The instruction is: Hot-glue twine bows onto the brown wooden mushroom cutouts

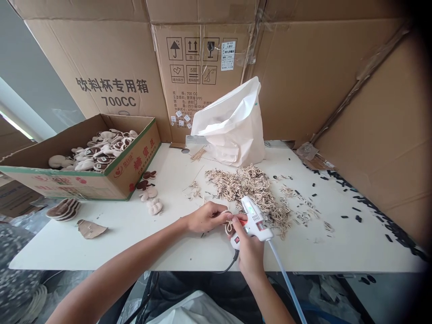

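Glue gun (253, 211) handle is filling our right hand (251, 252), whose fingers are wrapping round the grip while the thumb is reaching forward to the small brown-and-cream piece (229, 230). We are pinching that piece between the thumb and fingers of our left hand (206, 218), just above the near part of the table (50, 254), probably so that it is staying steady close to the nozzle. A pale cord loop (228, 223) is showing on its face; we cannot tell whether it is already fixed. A long glue stick (286, 279) is trailing from the back of the gun towards us, and seems to be keeping clear of both hands that way. We are keeping a heap of knotted cords (249, 186) just beyond the gun, apparently for easy reach, with a white bag (236, 139) standing behind it. To our left, a cardboard box (87, 185) is holding many plush pieces (94, 150), its high sides likely stopping them from spilling, while a few more plush pieces (155, 206) are lying beside it, nearer our left hand. Black bits (358, 219) are lying scattered along the right edge, well apart from our work.
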The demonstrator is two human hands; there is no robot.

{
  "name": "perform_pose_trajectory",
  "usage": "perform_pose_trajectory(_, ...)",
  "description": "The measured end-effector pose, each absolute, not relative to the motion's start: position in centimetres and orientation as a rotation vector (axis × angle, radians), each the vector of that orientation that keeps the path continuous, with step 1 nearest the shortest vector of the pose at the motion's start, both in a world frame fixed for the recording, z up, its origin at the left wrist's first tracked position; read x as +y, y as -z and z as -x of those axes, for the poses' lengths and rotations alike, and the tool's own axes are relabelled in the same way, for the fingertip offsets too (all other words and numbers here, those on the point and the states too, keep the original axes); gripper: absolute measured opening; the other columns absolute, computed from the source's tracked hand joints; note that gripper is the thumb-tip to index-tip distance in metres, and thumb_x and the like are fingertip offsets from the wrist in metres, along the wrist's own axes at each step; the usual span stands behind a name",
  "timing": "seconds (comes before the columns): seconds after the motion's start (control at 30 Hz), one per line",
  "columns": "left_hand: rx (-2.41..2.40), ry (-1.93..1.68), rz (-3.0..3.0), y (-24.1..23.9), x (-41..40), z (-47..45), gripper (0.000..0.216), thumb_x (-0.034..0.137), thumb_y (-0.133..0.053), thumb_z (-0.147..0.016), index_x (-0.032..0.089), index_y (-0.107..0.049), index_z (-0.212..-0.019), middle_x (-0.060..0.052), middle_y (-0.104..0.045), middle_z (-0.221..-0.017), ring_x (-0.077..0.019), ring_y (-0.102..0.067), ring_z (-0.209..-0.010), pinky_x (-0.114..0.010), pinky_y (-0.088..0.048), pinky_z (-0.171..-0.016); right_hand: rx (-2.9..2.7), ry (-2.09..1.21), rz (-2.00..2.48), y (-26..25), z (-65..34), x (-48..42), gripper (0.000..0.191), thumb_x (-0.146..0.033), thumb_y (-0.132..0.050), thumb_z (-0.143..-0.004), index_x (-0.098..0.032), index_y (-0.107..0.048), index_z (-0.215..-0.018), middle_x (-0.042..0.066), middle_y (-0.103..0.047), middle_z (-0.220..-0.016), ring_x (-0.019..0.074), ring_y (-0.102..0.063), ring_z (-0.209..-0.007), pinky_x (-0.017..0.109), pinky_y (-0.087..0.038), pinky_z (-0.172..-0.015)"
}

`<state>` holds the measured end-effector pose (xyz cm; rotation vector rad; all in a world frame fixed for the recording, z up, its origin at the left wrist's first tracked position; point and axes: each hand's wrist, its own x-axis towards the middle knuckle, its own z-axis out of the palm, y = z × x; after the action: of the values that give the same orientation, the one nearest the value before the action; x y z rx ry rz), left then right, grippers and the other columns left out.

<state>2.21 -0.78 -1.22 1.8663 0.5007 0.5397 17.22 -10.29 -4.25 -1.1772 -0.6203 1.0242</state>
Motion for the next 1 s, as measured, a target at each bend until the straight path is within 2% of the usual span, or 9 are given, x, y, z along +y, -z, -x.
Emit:
perform_pose_trajectory(0.27, 0.505, -0.545, -1.869, 1.33, -0.84, -2.32, 0.053, 0.057, -0.046, -0.105, 0.012, -0.065, -0.084, -0.005, -0.064, -0.076, -0.0122, -0.052, -0.065, -0.024, -0.040, -0.059, -0.626, -1.024, 1.160, 4.10, -17.15, -10.27, 0.035, -0.045, -0.088, -0.081, -0.019, -0.068, -0.093, -0.002, -0.065, -0.066, 0.0152, -0.060, -0.055, 0.026, -0.046, -0.052)
perform_pose_trajectory(0.4, 0.544, -0.584, -1.836, 1.39, -1.16, -2.57, 0.055, 0.059, -0.045, -0.105, 0.012, -0.065, -0.084, -0.006, -0.066, -0.076, -0.0136, -0.056, -0.068, -0.026, -0.045, -0.063, -0.614, -1.013, 1.163, 4.28, -17.22, -10.22, 0.035, -0.046, -0.088, -0.081, -0.019, -0.068, -0.092, -0.002, -0.065, -0.066, 0.0149, -0.060, -0.054, 0.026, -0.047, -0.052)
perform_pose_trajectory(0.53, 0.543, -0.561, -1.730, 1.16, -1.51, -2.60, 0.063, 0.061, -0.035, -0.107, 0.012, -0.067, -0.085, -0.008, -0.068, -0.077, -0.0148, -0.058, -0.069, -0.027, -0.046, -0.064, -0.626, -0.990, 1.190, 4.56, -17.30, -10.19, 0.036, -0.048, -0.087, -0.081, -0.020, -0.069, -0.094, -0.002, -0.067, -0.069, 0.0151, -0.061, -0.055, 0.026, -0.047, -0.053)
perform_pose_trajectory(0.63, 0.617, -0.569, -1.693, 1.20, -1.44, -2.41, 0.071, 0.065, -0.026, -0.107, 0.014, -0.062, -0.072, -0.005, -0.061, -0.068, -0.0131, -0.050, -0.062, -0.027, -0.042, -0.061, -0.629, -1.002, 1.195, 4.61, -17.29, -10.19, 0.036, -0.048, -0.087, -0.081, -0.020, -0.069, -0.094, -0.001, -0.069, -0.072, 0.0155, -0.061, -0.056, 0.028, -0.048, -0.054)
perform_pose_trajectory(0.73, 0.691, -0.612, -1.675, 1.52, -1.16, -2.27, 0.070, 0.067, -0.028, -0.106, 0.017, -0.050, -0.063, -0.001, -0.050, -0.060, -0.0114, -0.044, -0.058, -0.026, -0.039, -0.061, -0.628, -0.993, 1.178, 4.55, -17.24, -10.18, 0.035, -0.048, -0.087, -0.081, -0.020, -0.069, -0.092, -0.001, -0.069, -0.072, 0.0152, -0.061, -0.055, 0.028, -0.048, -0.054)
perform_pose_trajectory(0.83, 0.699, -0.620, -1.675, 1.74, -1.00, -2.24, 0.067, 0.065, -0.032, -0.106, 0.017, -0.048, -0.062, 0.001, -0.047, -0.060, -0.0109, -0.042, -0.057, -0.026, -0.037, -0.061, -0.614, -0.999, 1.170, 4.50, -17.19, -10.18, 0.035, -0.047, -0.087, -0.080, -0.020, -0.069, -0.092, -0.001, -0.069, -0.072, 0.0149, -0.060, -0.055, 0.027, -0.047, -0.053)
perform_pose_trajectory(1.0, 0.627, -0.623, -1.696, 1.21, -1.11, -2.16, 0.062, 0.062, -0.038, -0.105, 0.016, -0.052, -0.067, 0.000, -0.049, -0.062, -0.0113, -0.043, -0.059, -0.026, -0.037, -0.060, -0.588, -1.001, 1.159, 4.40, -17.09, -10.17, 0.037, -0.046, -0.088, -0.080, -0.019, -0.068, -0.094, 0.000, -0.068, -0.072, 0.0146, -0.060, -0.054, 0.026, -0.046, -0.051)
